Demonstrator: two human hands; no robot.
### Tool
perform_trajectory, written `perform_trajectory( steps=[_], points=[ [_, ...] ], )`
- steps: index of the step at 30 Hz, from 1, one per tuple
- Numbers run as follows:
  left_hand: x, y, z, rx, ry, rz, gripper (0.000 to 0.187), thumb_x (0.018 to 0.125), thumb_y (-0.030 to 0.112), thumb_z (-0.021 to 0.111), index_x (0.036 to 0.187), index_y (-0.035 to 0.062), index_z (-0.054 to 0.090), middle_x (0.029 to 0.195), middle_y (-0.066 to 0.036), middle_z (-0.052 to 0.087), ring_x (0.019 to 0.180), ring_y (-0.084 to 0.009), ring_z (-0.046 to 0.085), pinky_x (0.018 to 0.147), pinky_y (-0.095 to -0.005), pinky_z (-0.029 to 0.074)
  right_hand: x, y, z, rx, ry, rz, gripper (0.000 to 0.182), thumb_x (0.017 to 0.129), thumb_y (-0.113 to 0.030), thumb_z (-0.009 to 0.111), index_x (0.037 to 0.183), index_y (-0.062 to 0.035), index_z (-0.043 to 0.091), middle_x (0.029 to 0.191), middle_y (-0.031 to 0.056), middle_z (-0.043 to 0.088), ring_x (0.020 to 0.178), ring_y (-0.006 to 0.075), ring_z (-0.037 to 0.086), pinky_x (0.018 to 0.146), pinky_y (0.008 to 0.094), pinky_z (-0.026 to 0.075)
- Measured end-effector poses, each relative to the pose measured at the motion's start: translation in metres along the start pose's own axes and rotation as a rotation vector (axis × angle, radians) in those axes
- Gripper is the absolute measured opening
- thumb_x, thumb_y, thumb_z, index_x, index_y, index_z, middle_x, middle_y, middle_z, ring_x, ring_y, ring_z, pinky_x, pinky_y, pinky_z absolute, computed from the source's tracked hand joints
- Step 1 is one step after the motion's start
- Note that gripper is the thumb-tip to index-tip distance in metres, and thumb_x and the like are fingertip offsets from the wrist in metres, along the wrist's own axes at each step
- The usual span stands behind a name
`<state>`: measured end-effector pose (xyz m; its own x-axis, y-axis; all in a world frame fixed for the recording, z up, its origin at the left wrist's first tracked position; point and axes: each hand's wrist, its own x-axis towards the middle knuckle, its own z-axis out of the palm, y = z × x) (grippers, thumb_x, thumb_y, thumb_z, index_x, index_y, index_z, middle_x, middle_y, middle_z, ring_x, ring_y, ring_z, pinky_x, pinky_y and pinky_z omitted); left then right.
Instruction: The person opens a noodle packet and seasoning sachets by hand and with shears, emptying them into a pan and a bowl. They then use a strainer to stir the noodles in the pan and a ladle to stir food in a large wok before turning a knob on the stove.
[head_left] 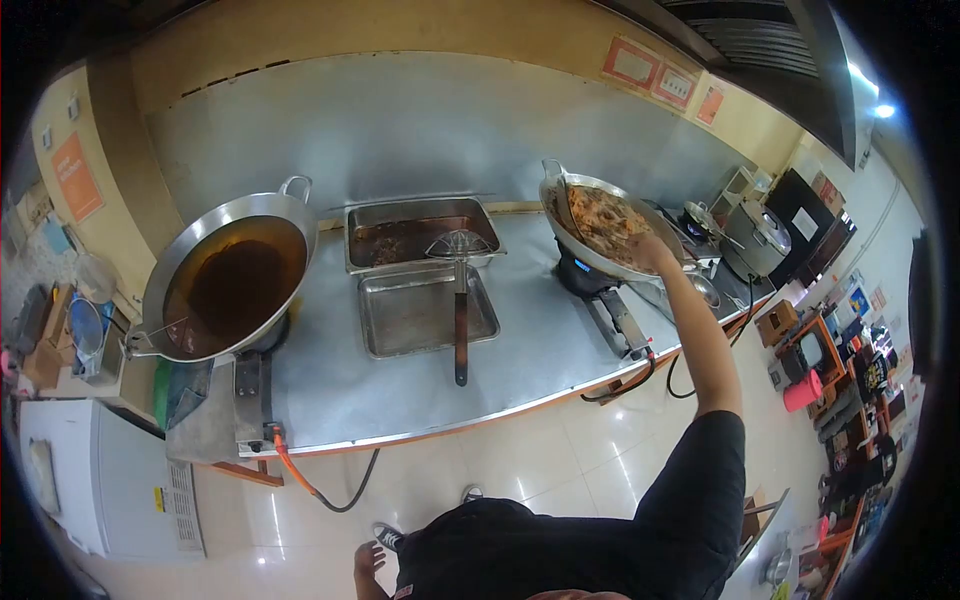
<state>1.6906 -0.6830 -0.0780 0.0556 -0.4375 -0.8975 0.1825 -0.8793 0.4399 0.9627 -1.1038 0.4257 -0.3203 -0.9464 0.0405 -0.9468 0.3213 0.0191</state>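
My right hand [650, 254] is over the right side of a large wok [553, 185] full of browned food [603, 222]; its fingers are blurred against the food, and what they hold, if anything, cannot be made out. The wok stands on a lit burner [582, 272] with a blue display. Low at the front, beside my body, my left hand [371, 557] hangs over the floor with its fingers apart and nothing in it.
At the left stands a wok of dark oil [240, 280]. A skimmer [461, 310] lies across two metal trays [372, 262] [385, 345] mid-table. A pot [755, 240] and small pan [700, 215] are at the right. Hoses hang at the table's front edge [430, 430].
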Motion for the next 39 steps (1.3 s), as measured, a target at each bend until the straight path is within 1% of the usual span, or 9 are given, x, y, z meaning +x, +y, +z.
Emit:
perform_trajectory(
  steps=[2, 6, 9, 13, 22, 26, 31, 32, 39],
  points=[
    [-0.001, 0.003, -0.004, 0.012, -0.006, 0.009, 0.046, 0.089, 0.033, 0.048, 0.128, 0.0097, 0.049, 0.11, -0.012, 0.059, 0.092, -0.0257, 0.06, 0.075, -0.0412, 0.049, 0.001, 0.014, 0.009, 0.066, -0.034, -0.089, 0.034, 0.09, -0.015, 0.039, 0.115, -0.0115, 0.062, 0.071, 0.0156, 0.062, 0.057, 0.0251, 0.061, 0.048, 0.0383, 0.045],
    [0.002, 0.0, -0.015, -0.023, 0.006, 0.036, 0.046, 0.089, 0.033, 0.048, 0.128, 0.0103, 0.049, 0.111, -0.013, 0.059, 0.093, -0.0265, 0.06, 0.076, -0.0423, 0.049, -0.031, 0.018, 0.007, 0.866, -0.161, 0.148, 0.034, 0.093, -0.012, 0.035, 0.121, -0.0097, 0.055, 0.057, 0.0075, 0.049, 0.037, 0.0128, 0.041, 0.033, 0.0283, 0.025],
    [0.003, -0.004, -0.012, -0.002, 0.014, -0.014, 0.046, 0.089, 0.033, 0.047, 0.13, 0.0116, 0.048, 0.114, -0.013, 0.059, 0.094, -0.0271, 0.06, 0.077, -0.0431, 0.048, -0.038, 0.022, 0.008, 1.126, -0.173, 0.352, 0.034, 0.092, -0.011, 0.036, 0.123, -0.0098, 0.05, 0.055, 0.0036, 0.045, 0.039, 0.0098, 0.036, 0.034, 0.027, 0.022],
    [0.008, -0.012, -0.023, 0.023, -0.068, -0.027, 0.046, 0.09, 0.033, 0.045, 0.131, 0.0119, 0.047, 0.114, -0.013, 0.059, 0.095, -0.0267, 0.059, 0.077, -0.0426, 0.049, -0.036, 0.046, 0.018, 1.405, -0.255, 0.319, 0.033, 0.088, -0.006, 0.038, 0.118, -0.0105, 0.049, 0.06, 0.0, 0.043, 0.042, 0.0059, 0.033, 0.035, 0.0207, 0.022],
    [0.008, -0.003, -0.032, 0.027, -0.038, 0.006, 0.04, 0.09, 0.032, 0.048, 0.124, 0.0117, 0.052, 0.105, -0.01, 0.062, 0.088, -0.025, 0.061, 0.074, -0.0411, 0.05, -0.124, 0.032, -0.025, 1.517, -0.045, 0.382, 0.025, 0.092, -0.006, 0.032, 0.11, -0.0104, 0.048, 0.062, 0.0008, 0.045, 0.043, 0.0075, 0.035, 0.034, 0.0202, 0.024],
    [0.015, -0.003, -0.054, 0.055, -0.049, 0.009, 0.041, 0.089, 0.034, 0.05, 0.123, 0.0119, 0.053, 0.104, -0.011, 0.062, 0.087, -0.0256, 0.061, 0.073, -0.0414, 0.05, -0.121, 0.029, -0.005, 1.436, -0.019, 0.277, 0.026, 0.092, -0.006, 0.029, 0.11, -0.0107, 0.047, 0.063, 0.002, 0.044, 0.044, 0.0079, 0.036, 0.035, 0.0211, 0.024],
    [0.025, 0.014, -0.072, 0.012, 0.007, 0.075, 0.042, 0.088, 0.035, 0.05, 0.122, 0.0105, 0.053, 0.105, -0.011, 0.062, 0.088, -0.0261, 0.061, 0.075, -0.0423, 0.05, -0.128, 0.004, 0.004, 1.486, 0.105, 0.371, 0.024, 0.095, -0.01, 0.028, 0.11, -0.0101, 0.047, 0.062, 0.0022, 0.044, 0.042, 0.0078, 0.035, 0.034, 0.0208, 0.024],
    [0.024, 0.018, -0.076, 0.026, -0.009, 0.049, 0.043, 0.091, 0.03, 0.047, 0.129, 0.0106, 0.049, 0.114, -0.012, 0.059, 0.098, -0.0259, 0.058, 0.081, -0.0437, 0.048, -0.127, 0.007, 0.004, 1.494, 0.121, 0.363, 0.024, 0.096, -0.011, 0.029, 0.111, -0.0099, 0.047, 0.062, 0.0022, 0.044, 0.042, 0.0078, 0.035, 0.034, 0.0206, 0.024],
    [0.018, 0.013, -0.081, 0.015, 0.017, 0.038, 0.043, 0.089, 0.032, 0.048, 0.125, 0.0088, 0.051, 0.107, -0.012, 0.061, 0.09, -0.0254, 0.06, 0.076, -0.0415, 0.05, -0.126, 0.01, 0.014, 1.52, 0.159, 0.399, 0.024, 0.096, -0.012, 0.031, 0.114, -0.0085, 0.046, 0.061, 0.0023, 0.044, 0.04, 0.0083, 0.034, 0.033, 0.0219, 0.024]
  ],
)
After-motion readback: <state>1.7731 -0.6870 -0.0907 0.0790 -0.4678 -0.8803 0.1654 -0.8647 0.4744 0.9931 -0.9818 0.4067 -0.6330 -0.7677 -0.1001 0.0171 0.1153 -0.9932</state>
